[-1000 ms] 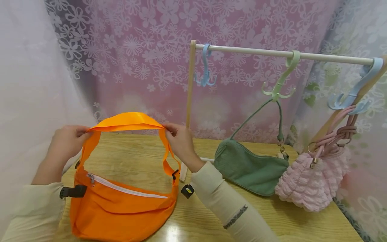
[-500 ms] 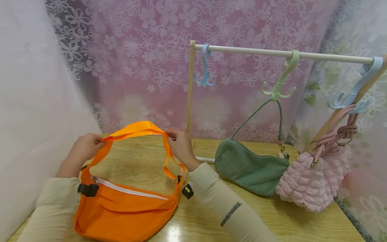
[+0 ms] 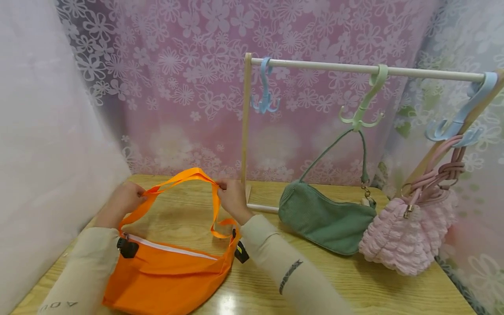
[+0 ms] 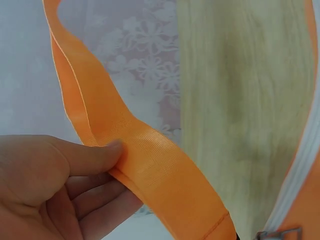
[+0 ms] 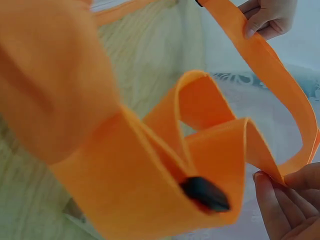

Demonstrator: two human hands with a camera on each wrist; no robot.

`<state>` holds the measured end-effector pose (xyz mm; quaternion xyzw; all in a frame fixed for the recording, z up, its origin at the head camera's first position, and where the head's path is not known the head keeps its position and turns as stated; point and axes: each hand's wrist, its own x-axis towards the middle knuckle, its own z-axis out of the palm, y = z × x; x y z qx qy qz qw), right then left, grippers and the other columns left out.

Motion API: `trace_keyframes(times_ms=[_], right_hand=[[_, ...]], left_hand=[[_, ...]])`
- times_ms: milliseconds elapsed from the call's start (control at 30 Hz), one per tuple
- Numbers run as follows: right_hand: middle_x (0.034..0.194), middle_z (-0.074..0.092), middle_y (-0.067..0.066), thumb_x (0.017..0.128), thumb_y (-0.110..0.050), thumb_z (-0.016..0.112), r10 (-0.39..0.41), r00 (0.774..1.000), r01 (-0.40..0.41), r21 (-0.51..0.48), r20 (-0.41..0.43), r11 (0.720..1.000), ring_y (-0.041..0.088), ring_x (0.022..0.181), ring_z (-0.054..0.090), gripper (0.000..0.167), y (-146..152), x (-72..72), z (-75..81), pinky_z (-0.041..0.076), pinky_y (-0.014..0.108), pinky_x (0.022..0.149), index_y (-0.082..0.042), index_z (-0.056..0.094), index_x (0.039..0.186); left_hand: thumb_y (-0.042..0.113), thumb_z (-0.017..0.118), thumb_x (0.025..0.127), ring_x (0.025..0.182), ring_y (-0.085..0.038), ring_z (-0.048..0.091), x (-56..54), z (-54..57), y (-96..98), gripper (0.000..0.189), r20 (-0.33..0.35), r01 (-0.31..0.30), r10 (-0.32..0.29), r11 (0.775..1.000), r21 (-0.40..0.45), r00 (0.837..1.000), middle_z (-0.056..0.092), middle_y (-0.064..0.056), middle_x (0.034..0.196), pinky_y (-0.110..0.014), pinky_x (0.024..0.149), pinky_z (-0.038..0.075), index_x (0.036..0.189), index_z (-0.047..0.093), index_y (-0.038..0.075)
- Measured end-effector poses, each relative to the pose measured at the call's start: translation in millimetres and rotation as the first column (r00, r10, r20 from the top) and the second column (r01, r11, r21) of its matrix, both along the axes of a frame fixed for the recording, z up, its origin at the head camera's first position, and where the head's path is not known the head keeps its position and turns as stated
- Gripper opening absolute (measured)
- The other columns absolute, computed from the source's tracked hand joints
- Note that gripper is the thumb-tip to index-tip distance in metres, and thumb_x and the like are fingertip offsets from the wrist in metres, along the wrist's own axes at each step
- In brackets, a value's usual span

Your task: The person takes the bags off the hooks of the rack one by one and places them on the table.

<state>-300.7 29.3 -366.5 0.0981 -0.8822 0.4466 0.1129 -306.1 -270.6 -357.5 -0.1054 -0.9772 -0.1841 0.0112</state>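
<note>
An orange zippered shoulder bag point(image 3: 169, 280) lies at the front left of the table, its wide strap point(image 3: 193, 175) raised in an arch. My left hand point(image 3: 125, 202) pinches the strap's left side; in the left wrist view the thumb point(image 4: 107, 155) presses on the orange webbing point(image 4: 150, 150) with the fingers behind it. On the other side my right hand point(image 3: 232, 199) pinches the strap between thumb and fingers. A loose fold of strap droops below the right hand toward a black buckle point(image 5: 205, 194). The bag's white zip point(image 3: 173, 250) runs along its top.
Right of the hands stands a rack with a white rail point(image 3: 323, 66) and wooden posts. A blue hook point(image 3: 264, 87) hangs at its left. A green bag point(image 3: 327, 218) hangs from a green hook point(image 3: 364, 103), a pink ruffled bag point(image 3: 407, 236) from another blue hook point(image 3: 460, 113).
Both hands have lowered with the strap, and the left hand has moved right, closer to the right hand. The strap's arch has become narrower and lower. The bag has shifted slightly right.
</note>
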Motion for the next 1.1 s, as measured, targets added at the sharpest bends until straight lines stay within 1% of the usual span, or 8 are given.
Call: trace_keyframes(times_ms=[100,267,367,433,600,733,900,1100], right_hand=[[0.103,0.073,0.009,0.093,-0.001,0.06,-0.01,0.999,0.009,0.02,0.032,1.0,0.012,0.074,0.065,0.025,0.2,-1.0,-8.6,0.043,0.018,0.051,-0.005,0.072,0.115],[0.099,0.073,0.011,0.092,0.0,0.06,-0.002,0.999,-0.001,0.064,0.044,0.998,0.013,0.069,0.064,0.025,3.1,-2.3,-20.9,0.044,0.02,0.051,-0.004,0.071,0.115],[0.1,0.073,0.012,0.092,0.002,0.06,0.014,0.999,-0.018,0.104,0.037,0.994,0.015,0.073,0.066,0.027,5.1,-2.9,-28.9,0.046,0.02,0.054,-0.003,0.07,0.116],[0.102,0.072,0.012,0.092,0.003,0.059,0.022,0.999,-0.026,0.124,0.035,0.992,0.016,0.078,0.068,0.028,6.1,-3.8,-34.8,0.049,0.021,0.057,-0.002,0.069,0.117],[0.107,0.071,0.011,0.089,0.005,0.059,0.024,0.999,-0.028,0.159,0.022,0.987,0.02,0.09,0.069,0.03,7.9,-5.8,-50.2,0.054,0.025,0.065,-0.002,0.07,0.116],[0.108,0.071,0.011,0.086,0.008,0.058,0.028,1.0,-0.027,0.203,-0.003,0.979,0.022,0.091,0.069,0.032,9.5,-6.6,-61.0,0.056,0.03,0.072,-0.002,0.071,0.113],[0.107,0.071,0.014,0.085,0.01,0.059,0.034,0.999,-0.038,0.204,0.022,0.978,0.025,0.091,0.069,0.031,11.5,-4.1,-65.9,0.056,0.035,0.074,0.001,0.07,0.112],[0.105,0.072,0.012,0.087,0.005,0.063,0.02,0.999,-0.027,0.258,0.027,0.966,0.022,0.089,0.07,0.028,10.3,-2.3,-69.0,0.056,0.031,0.07,-0.002,0.07,0.113]], left_hand=[[0.004,0.062,0.09,0.057,-0.019,0.046,-0.7,-5.7,1.6,0.015,0.018,-0.002,0.002,1.0,0.002,1.0,0.062,-0.015,0.074,-0.03,0.053,0.038,0.086,0.068,-0.009],[0.004,0.06,0.092,0.055,-0.017,0.042,-2.0,-13.3,4.4,0.017,0.086,-0.029,0.026,0.999,0.032,0.996,0.053,-0.006,0.065,-0.029,0.053,0.035,0.078,0.065,-0.004],[0.004,0.06,0.091,0.057,-0.017,0.043,-3.6,-19.0,5.8,0.015,0.105,-0.04,0.037,0.999,0.028,0.994,0.056,-0.006,0.068,-0.028,0.054,0.037,0.079,0.066,-0.002],[0.005,0.061,0.091,0.055,-0.016,0.04,-5.4,-23.2,7.0,0.017,0.119,-0.04,0.037,0.999,0.025,0.992,0.051,-0.005,0.064,-0.028,0.053,0.035,0.075,0.064,-0.002],[0.005,0.061,0.091,0.057,-0.017,0.04,-5.8,-28.2,11.8,0.014,0.151,-0.047,0.046,0.999,0.003,0.987,0.059,-0.013,0.074,-0.029,0.054,0.036,0.082,0.066,-0.005],[0.004,0.062,0.091,0.065,-0.021,0.052,-2.4,-28.8,14.4,0.015,0.177,-0.052,0.054,0.999,-0.016,0.983,0.067,-0.024,0.096,-0.033,0.059,0.047,0.096,0.07,-0.008],[0.002,0.062,0.091,0.072,-0.022,0.06,-0.8,-31.9,14.2,0.016,0.201,-0.053,0.058,0.998,-0.03,0.978,0.07,-0.021,0.093,-0.036,0.066,0.054,0.098,0.072,-0.008],[0.005,0.064,0.09,0.079,-0.027,0.064,-0.9,-38.2,13.6,0.016,0.185,-0.044,0.052,0.998,-0.047,0.981,0.07,-0.022,0.094,-0.042,0.073,0.055,0.095,0.073,-0.007]])
